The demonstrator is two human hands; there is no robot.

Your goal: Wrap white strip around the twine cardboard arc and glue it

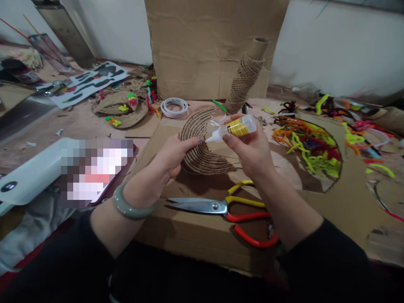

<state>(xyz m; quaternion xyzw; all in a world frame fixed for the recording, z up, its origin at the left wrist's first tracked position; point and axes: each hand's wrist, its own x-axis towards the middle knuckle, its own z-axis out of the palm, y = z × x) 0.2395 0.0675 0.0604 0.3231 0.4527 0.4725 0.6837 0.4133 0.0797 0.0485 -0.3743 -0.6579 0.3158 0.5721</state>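
A crescent shape covered in curved rows of brown twine (202, 162) is gripped by my left hand (176, 153), thumb on its face and fingers curled behind. My right hand (252, 149) holds a small clear glue bottle (240, 127) with a yellow label, tilted so its white nozzle points left. The nozzle tip is at the crescent's inner edge, close to my left thumb; whether it touches cannot be made out. Below both hands lie large scissors (217, 206) with yellow and red handles, their blades nearly together.
A cone-like tube wound with twine (244, 82) stands behind. Rolled white tape (174, 107) sits left of it. Colourful pipe cleaners (311, 147) lie on cardboard at right. A phone (97, 172) and a white device (38, 168) are at left. Upright cardboard (211, 46) backs the table.
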